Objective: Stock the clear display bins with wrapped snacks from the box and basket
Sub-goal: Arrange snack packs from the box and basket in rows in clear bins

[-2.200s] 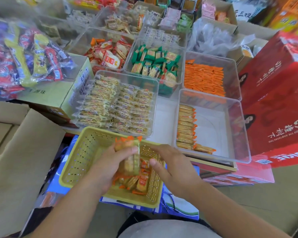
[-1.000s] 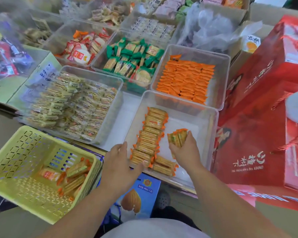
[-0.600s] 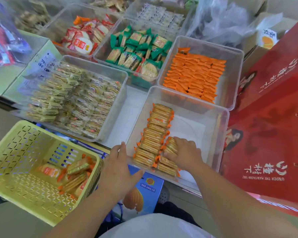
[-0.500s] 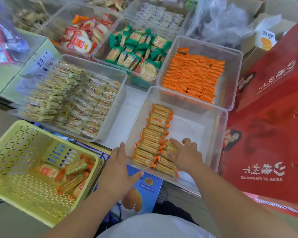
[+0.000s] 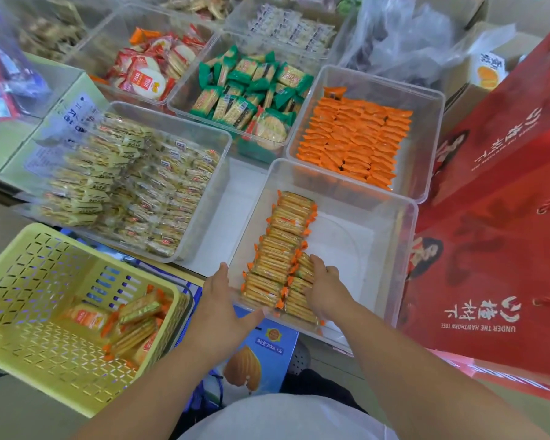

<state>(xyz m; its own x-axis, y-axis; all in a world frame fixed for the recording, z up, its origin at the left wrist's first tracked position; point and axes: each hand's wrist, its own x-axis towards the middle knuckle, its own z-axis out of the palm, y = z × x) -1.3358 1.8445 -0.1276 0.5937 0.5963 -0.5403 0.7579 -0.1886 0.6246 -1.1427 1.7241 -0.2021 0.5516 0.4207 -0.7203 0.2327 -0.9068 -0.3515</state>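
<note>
The left hand [image 5: 218, 304] rests flat on the near left corner of the clear bin [image 5: 372, 236]. Its fingers are straight, its thumb is out, and it holds nothing. The right hand [image 5: 326, 287] is inside the bin, fingers bent over a short row of snacks [image 5: 299, 308] (gripping or just pressing, I cannot tell). A longer row [image 5: 283, 236] lies just to its left. The yellow basket [image 5: 38, 281], near left, holds a few more packs [image 5: 134, 322].

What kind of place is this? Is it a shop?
Probably a small snack shop or stall: clear bins full of wrapped biscuits, a yellow basket for restocking, and red gift boxes alongside.
</note>
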